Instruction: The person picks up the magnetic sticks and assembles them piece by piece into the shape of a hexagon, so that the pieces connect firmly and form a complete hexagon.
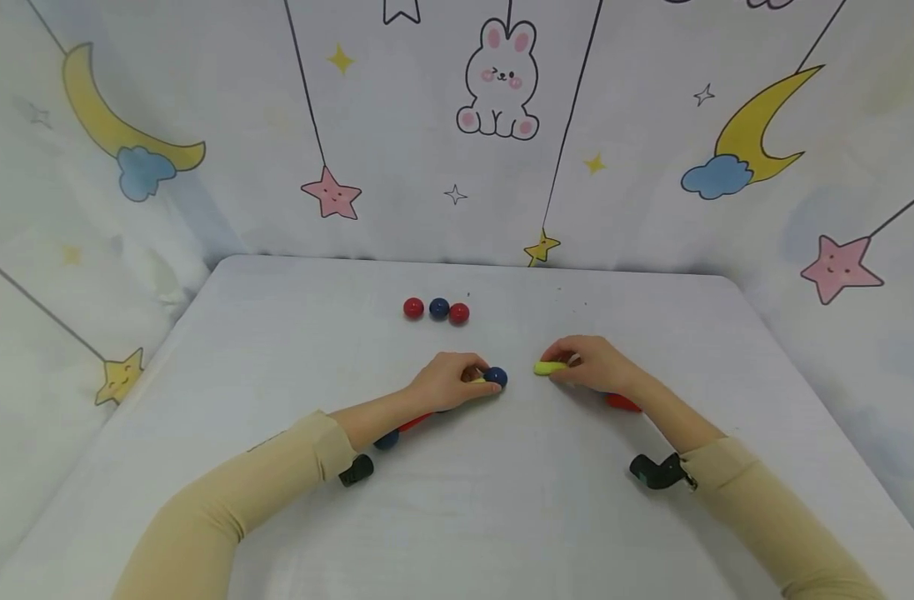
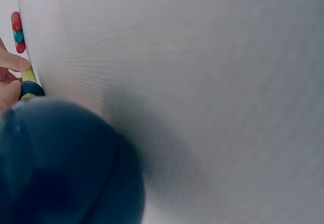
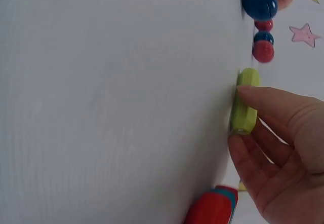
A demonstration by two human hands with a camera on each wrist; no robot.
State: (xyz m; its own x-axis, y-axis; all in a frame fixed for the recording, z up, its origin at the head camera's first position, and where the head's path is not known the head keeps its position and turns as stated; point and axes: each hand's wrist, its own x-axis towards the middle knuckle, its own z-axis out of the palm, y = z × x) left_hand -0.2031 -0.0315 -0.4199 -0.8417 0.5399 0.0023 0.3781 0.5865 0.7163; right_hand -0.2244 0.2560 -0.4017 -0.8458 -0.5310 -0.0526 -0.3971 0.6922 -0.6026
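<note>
Near the middle of the table, my left hand point(image 1: 447, 382) holds a short yellow-green toy rod point(image 1: 478, 381) between thumb and fingers. A dark blue ball point(image 1: 496, 377) sits at that rod's right end, touching the thumb tip. To its right, my right hand point(image 1: 595, 362) pinches another yellow-green rod point(image 3: 245, 112), its free end pointing at the ball across a small gap. Under the left forearm lie a red rod point(image 1: 415, 422) and a blue ball point(image 1: 386, 440), partly hidden. A large dark blue ball point(image 2: 66, 163) fills the near part of the left wrist view.
Two red balls point(image 1: 414, 308) with a blue ball point(image 1: 439, 308) between them stand in a row farther back. A red piece point(image 1: 624, 402) lies partly under the right forearm, with a teal-blue end in the right wrist view. A cartoon-printed cloth point(image 1: 397, 108) hangs behind the white table point(image 1: 486, 517).
</note>
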